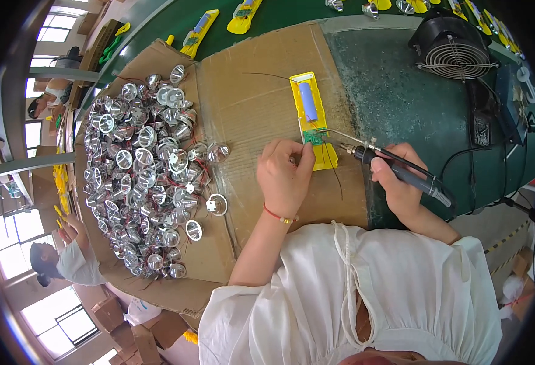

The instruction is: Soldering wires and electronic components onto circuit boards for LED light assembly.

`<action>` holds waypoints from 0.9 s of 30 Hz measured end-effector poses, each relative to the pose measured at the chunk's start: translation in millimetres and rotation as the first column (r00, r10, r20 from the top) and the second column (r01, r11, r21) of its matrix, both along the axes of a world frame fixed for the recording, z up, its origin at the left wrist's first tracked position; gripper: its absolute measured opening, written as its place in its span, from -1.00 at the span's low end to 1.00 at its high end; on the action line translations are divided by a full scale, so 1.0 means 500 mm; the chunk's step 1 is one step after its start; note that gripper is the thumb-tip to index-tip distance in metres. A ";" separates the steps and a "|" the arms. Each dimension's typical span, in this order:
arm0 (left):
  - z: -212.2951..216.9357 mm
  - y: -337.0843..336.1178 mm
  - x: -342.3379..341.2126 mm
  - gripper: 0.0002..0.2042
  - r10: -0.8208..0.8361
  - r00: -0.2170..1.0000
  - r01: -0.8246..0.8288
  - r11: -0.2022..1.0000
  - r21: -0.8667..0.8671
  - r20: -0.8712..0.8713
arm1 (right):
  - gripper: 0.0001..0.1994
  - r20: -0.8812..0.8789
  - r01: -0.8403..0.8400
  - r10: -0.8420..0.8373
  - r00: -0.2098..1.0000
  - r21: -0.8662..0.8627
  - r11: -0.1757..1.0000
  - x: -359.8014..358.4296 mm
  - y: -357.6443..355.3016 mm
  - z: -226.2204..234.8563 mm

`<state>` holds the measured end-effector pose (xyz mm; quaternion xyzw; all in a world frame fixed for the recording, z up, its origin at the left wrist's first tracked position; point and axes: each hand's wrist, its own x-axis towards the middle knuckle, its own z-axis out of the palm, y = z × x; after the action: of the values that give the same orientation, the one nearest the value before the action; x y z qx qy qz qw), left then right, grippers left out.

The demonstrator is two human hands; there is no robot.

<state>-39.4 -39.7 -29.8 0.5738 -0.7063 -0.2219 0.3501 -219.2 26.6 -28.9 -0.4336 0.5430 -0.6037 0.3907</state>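
Note:
A yellow plastic housing (325, 157) lies on the cardboard before me, with a blue cylindrical battery cell (307, 102) and a small green circuit board (312, 137) in it. Thin dark wires stick out from its upper left and lower end. My right hand (402, 180) grips a black-handled soldering iron (401, 172) with a thin metal feed tube along it. The iron's tip points at the board, close to its right edge. At the board's lower left, my left hand (284, 170) is closed in a pinch; whatever its fingertips hold is too small to make out.
Many silver reflector cups (143, 170) with wires are heaped in a cardboard tray on the left. A black fan (456, 52) stands at the back right, near a blue box (511, 97). More yellow housings (199, 33) lie along the far green bench. Other people work at the left.

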 end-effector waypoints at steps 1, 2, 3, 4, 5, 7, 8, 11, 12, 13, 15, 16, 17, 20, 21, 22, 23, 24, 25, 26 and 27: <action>0.001 -0.001 -0.001 -0.87 0.000 1.000 0.000 1.000 0.000 0.000 | -0.87 -0.006 -0.013 0.012 1.000 -0.013 1.000 -0.004 0.001 0.000; 0.002 -0.002 -0.001 -0.87 -0.008 1.000 0.008 1.000 0.005 -0.012 | -0.87 -0.007 -0.012 0.012 1.000 -0.012 1.000 -0.006 0.003 -0.001; 0.004 -0.002 -0.002 -0.87 -0.014 1.000 0.015 1.000 0.010 -0.024 | -0.87 -0.023 -0.018 0.017 1.000 -0.009 1.000 -0.007 0.004 -0.001; 0.007 -0.003 -0.003 -0.87 -0.015 1.000 0.015 1.000 0.010 -0.023 | -0.87 -0.038 -0.023 0.022 0.999 -0.005 1.000 -0.008 0.004 -0.001; 0.011 -0.003 -0.005 -0.86 -0.005 0.999 0.007 0.999 0.037 -0.039 | -0.87 -0.037 -0.023 0.022 0.999 -0.006 1.000 -0.007 0.004 -0.002; 0.013 -0.002 -0.004 -0.85 0.006 0.999 -0.003 0.998 0.061 -0.052 | -0.87 -0.003 -0.024 0.024 1.000 -0.004 1.000 -0.005 0.004 -0.001; 0.012 -0.002 -0.002 -0.86 0.009 0.999 -0.006 0.997 0.077 -0.040 | -0.87 -0.002 -0.027 0.027 1.000 -0.006 1.000 -0.005 0.004 -0.001; 0.014 0.003 0.003 -0.84 0.003 0.996 0.006 0.995 0.098 -0.091 | -0.87 -0.006 -0.020 0.020 1.000 0.007 1.000 -0.009 0.007 0.001; 0.016 0.007 0.008 -0.78 -0.004 0.989 0.020 0.994 0.105 -0.151 | -0.87 -0.012 -0.013 0.013 1.000 0.002 1.000 -0.011 0.008 0.003; 0.023 0.014 0.014 -0.78 -0.005 0.988 0.022 0.994 0.105 -0.152 | -0.87 -0.018 -0.004 0.004 1.000 -0.001 1.000 -0.016 0.010 0.005; 0.036 0.032 0.038 -0.56 -0.073 0.963 0.108 0.987 0.123 -0.259 | -0.87 -0.038 -0.003 0.003 0.999 -0.012 1.000 -0.028 0.013 0.004; 0.037 0.040 0.057 -0.45 -0.095 0.942 0.158 0.972 0.174 -0.321 | -0.87 -0.055 -0.009 0.008 0.998 -0.026 1.000 -0.031 0.015 0.004; 0.029 0.044 0.068 -0.45 -0.097 0.942 0.160 0.971 0.176 -0.321 | -0.87 -0.054 -0.007 0.006 0.999 -0.025 1.000 -0.033 0.018 0.002; 0.009 0.051 0.084 -0.62 -0.050 0.903 0.133 0.977 0.166 -0.428 | -0.87 -0.029 -0.009 0.009 1.000 -0.006 1.000 -0.034 0.021 0.000; 0.006 0.050 0.084 -0.72 -0.090 0.914 0.154 0.979 0.133 -0.396 | -0.87 -0.027 -0.017 0.016 1.000 -0.018 1.000 -0.033 0.021 0.002; 0.005 0.049 0.082 -0.83 -0.129 0.923 0.177 0.979 0.102 -0.363 | -0.87 -0.026 -0.023 0.022 0.999 -0.027 0.999 -0.032 0.022 0.002; 0.008 0.047 0.073 -0.83 -0.131 0.922 0.179 0.978 0.103 -0.364 | -0.87 -0.027 -0.021 0.020 0.999 -0.026 0.999 -0.031 0.023 0.002; 0.016 0.043 0.058 -0.90 -0.102 0.931 0.161 0.977 0.141 -0.350 | -0.87 -0.018 -0.019 0.018 1.000 -0.012 1.000 -0.028 0.024 0.003; 0.019 0.037 0.044 -0.96 -0.077 0.938 0.144 0.973 0.178 -0.337 | -0.87 -0.011 -0.014 0.014 1.000 0.002 1.000 -0.028 0.024 0.004; 0.010 0.028 0.035 -0.93 -0.130 0.947 0.166 0.981 0.100 -0.293 | -0.87 -0.013 -0.010 0.010 1.000 0.001 1.000 -0.028 0.024 0.003; 0.011 0.022 0.028 -0.93 -0.133 0.946 0.169 0.981 0.099 -0.295 | -0.87 -0.038 -0.018 0.018 0.999 -0.013 1.000 -0.028 0.023 0.001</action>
<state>-25.5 -28.7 -24.2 0.5002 -0.6749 -0.3721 0.3947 -233.1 38.1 -28.5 -0.4524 0.5426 -0.5953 0.3827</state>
